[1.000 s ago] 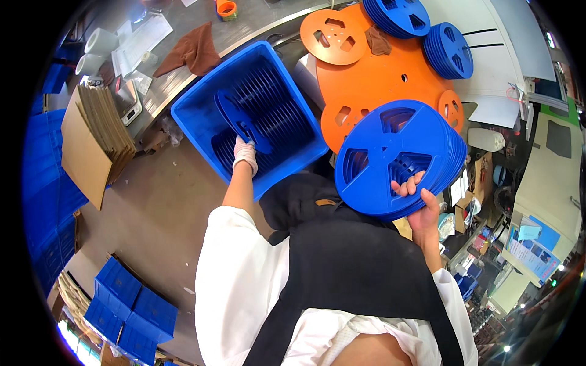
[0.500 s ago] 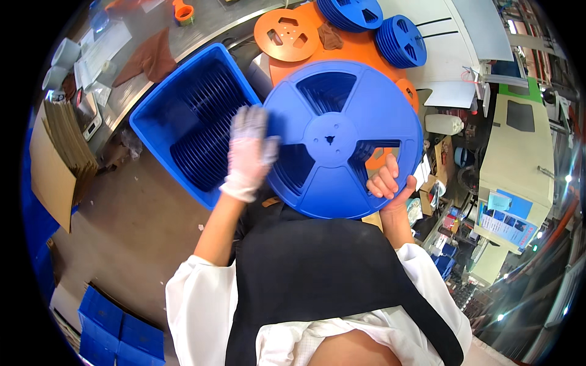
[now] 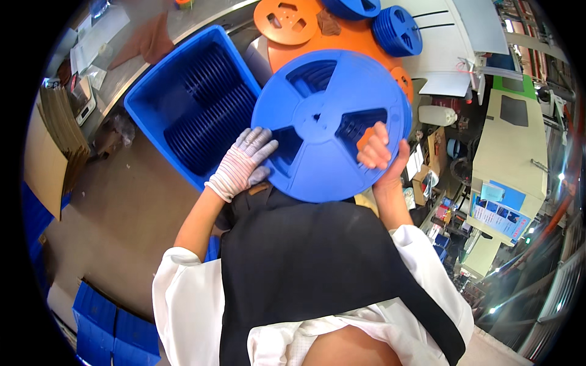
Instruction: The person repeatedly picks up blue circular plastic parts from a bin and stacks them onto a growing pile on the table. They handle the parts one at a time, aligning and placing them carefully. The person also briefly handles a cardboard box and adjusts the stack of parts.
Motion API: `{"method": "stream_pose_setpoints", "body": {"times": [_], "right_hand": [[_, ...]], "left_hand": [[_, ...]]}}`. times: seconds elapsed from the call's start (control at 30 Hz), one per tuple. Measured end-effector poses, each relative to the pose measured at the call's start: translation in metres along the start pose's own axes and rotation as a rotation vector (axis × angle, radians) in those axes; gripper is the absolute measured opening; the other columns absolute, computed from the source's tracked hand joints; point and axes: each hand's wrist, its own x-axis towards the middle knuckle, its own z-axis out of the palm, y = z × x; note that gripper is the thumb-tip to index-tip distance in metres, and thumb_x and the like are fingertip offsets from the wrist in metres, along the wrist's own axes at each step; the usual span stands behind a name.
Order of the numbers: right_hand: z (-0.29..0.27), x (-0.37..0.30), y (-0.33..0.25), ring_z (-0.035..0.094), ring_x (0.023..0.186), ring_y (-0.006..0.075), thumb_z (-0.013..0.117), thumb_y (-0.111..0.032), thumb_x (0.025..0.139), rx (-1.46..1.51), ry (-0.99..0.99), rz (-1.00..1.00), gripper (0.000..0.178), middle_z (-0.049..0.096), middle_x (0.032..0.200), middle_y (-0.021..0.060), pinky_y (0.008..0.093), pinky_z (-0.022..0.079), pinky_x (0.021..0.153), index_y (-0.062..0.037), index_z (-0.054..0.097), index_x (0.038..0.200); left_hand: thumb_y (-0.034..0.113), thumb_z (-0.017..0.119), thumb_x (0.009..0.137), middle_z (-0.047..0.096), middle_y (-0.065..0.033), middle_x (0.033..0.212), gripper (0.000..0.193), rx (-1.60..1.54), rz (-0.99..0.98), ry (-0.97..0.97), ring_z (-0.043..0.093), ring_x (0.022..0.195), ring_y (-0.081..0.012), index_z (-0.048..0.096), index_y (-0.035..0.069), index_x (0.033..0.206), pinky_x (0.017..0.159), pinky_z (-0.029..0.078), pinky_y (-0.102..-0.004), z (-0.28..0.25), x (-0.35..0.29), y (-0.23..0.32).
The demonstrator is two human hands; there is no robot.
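A large blue plastic reel [image 3: 326, 174] with wedge-shaped windows faces up in front of my apron. More blue layers show through its windows, as in a stack. My right hand [image 3: 379, 160], bare, grips its right side, fingers by the lower right window and thumb outside the rim. My left hand [image 3: 241, 161], in a white glove with grey fingertips, lies at the left rim with fingers stretched out; the fingertips reach the rim, but I cannot tell how firmly they touch. Left of it stands a blue bin [image 3: 149, 91] holding rows of dark blue reels [image 3: 210, 125] on edge.
Beyond the reel lies a round orange surface [image 3: 354, 46], with an orange reel [image 3: 285, 23] and smaller blue reel stacks [image 3: 397, 30]. A metal table [image 3: 201, 18] runs along the upper left. Cardboard sheets [image 3: 46, 152] stand at far left, blue boxes [image 3: 113, 323] at lower left.
My left hand has moved from beside the bin's near edge down and left to the reel's left rim. The reel has turned slightly counterclockwise. My right hand keeps its hold.
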Motion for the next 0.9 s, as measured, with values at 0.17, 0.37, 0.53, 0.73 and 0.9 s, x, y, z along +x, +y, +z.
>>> {"method": "stream_pose_setpoints", "body": {"times": [0.17,0.37,0.53,0.73,0.9], "right_hand": [[0.005,0.012,0.001,0.045,0.052,0.0048,0.069,-0.034,0.089,0.042,0.019,0.015,0.037,0.043,0.062,-0.0054,0.0267,0.039,0.058,-0.0127,0.039,0.088],[0.042,0.025,0.01,0.066,0.106,0.0355,0.056,-0.041,0.095,-0.358,0.448,-0.023,0.059,0.065,0.116,0.0208,0.0479,0.053,0.093,0.0042,0.046,0.132],[0.019,0.015,0.006,0.068,0.085,0.026,0.058,-0.03,0.095,-0.349,0.33,0.072,0.043,0.069,0.094,0.0133,0.0417,0.056,0.08,0.0021,0.054,0.123],[0.012,0.006,0.007,0.068,0.078,0.0224,0.057,-0.028,0.095,-0.316,0.364,0.04,0.04,0.069,0.087,0.0096,0.0394,0.057,0.075,0.0032,0.055,0.12],[0.01,0.003,0.012,0.066,0.077,0.022,0.058,-0.026,0.093,-0.319,0.359,0.038,0.041,0.067,0.085,0.0096,0.0389,0.057,0.075,0.0036,0.054,0.12]], "left_hand": [[0.016,0.065,0.079,0.057,-0.0157,0.13,0.049,0.065,0.024,0.022,0.05,0.128,-0.0371,0.056,0.004,0.125,0.105,0.044,-0.0471,0.001,-0.005,0.012],[-0.002,0.06,0.084,0.063,-0.0131,0.121,0.035,-0.397,-0.251,0.274,0.06,0.119,-0.0313,0.058,0.006,0.119,0.096,0.052,-0.0357,0.008,-0.053,0.018],[-0.007,0.052,0.091,0.063,-0.0108,0.112,0.028,-1.498,-0.886,0.59,0.063,0.109,-0.0235,0.058,0.005,0.115,0.09,0.057,-0.0383,-0.032,-0.075,0.046],[-0.005,0.059,0.089,0.063,-0.0157,0.112,0.03,-1.804,-0.92,0.913,0.062,0.11,-0.0343,0.053,0.005,0.117,0.079,0.064,-0.0378,-0.023,-0.123,0.02],[-0.007,0.059,0.088,0.062,-0.0162,0.116,0.034,-1.847,-0.939,1.031,0.062,0.112,-0.0352,0.051,0.005,0.119,0.077,0.065,-0.0375,-0.017,-0.142,0.019]]}}
